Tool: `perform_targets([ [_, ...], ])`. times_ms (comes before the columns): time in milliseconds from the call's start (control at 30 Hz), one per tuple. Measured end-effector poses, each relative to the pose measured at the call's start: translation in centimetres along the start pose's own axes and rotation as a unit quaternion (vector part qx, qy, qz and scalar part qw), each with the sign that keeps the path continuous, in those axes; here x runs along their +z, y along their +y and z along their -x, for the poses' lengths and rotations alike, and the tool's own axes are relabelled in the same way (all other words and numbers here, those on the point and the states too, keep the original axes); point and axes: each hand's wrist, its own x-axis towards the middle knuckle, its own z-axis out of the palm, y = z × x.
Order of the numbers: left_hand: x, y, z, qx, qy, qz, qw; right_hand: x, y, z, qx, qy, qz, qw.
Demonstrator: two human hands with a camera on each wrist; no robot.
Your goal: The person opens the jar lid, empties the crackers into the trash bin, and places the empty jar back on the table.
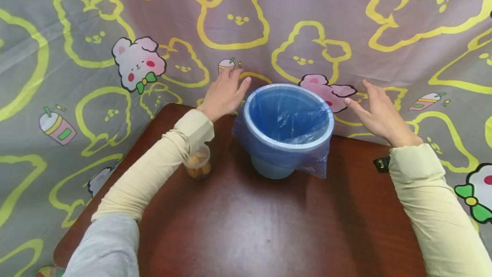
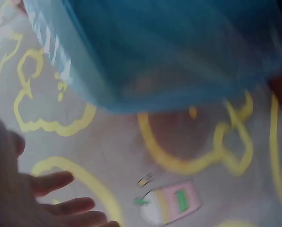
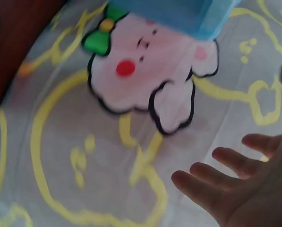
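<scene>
Two hands, left hand (image 1: 224,94) and right hand (image 1: 378,112), grips released, flank one blue bin (image 1: 288,129); one snack cup (image 1: 197,162) nearby.

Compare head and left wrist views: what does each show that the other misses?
Head only: the table, snack cup, right hand and the bin's open top, both hands open on either side of it, apart from it. Left wrist only: the bin's wall close up, blurred. Both: bin, left hand, printed cloth.
</scene>
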Motion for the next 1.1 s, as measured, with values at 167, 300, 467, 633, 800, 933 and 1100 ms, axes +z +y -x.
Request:
perform_targets([
  [167,1.8,-0.4,0.9,-0.039,0.025,0.134,0.9899,2.7,-0.9,1.1,0.046,0.063,-0.092,0.993],
  [300,3.1,-0.6,2.1,-0.063,0.034,0.213,0.9743,4.8,-2.1,2.2,0.092,0.083,-0.165,0.979],
  [467,4.4,-0.9,3.7,-0.072,0.045,0.245,0.9659,6.6,-4.0,3.5,0.104,0.085,-0.21,0.968],
  [633,4.8,-1.5,4.8,-0.019,0.047,0.23,0.9719,7.7,-5.9,4.7,0.071,0.139,-0.197,0.968],
  [800,4.1,-2.4,5.2,0.043,0.03,0.211,0.976,8.2,-7.5,5.6,-0.006,0.216,-0.167,0.962],
  [933,3.1,-3.4,5.6,0.068,0.013,0.185,0.9804,8.5,-9.1,5.8,-0.087,0.267,-0.155,0.947],
  [1100,2.2,-5.0,6.5,0.075,0.004,0.15,0.9859,9.0,-11.5,5.9,-0.157,0.276,-0.16,0.935],
])
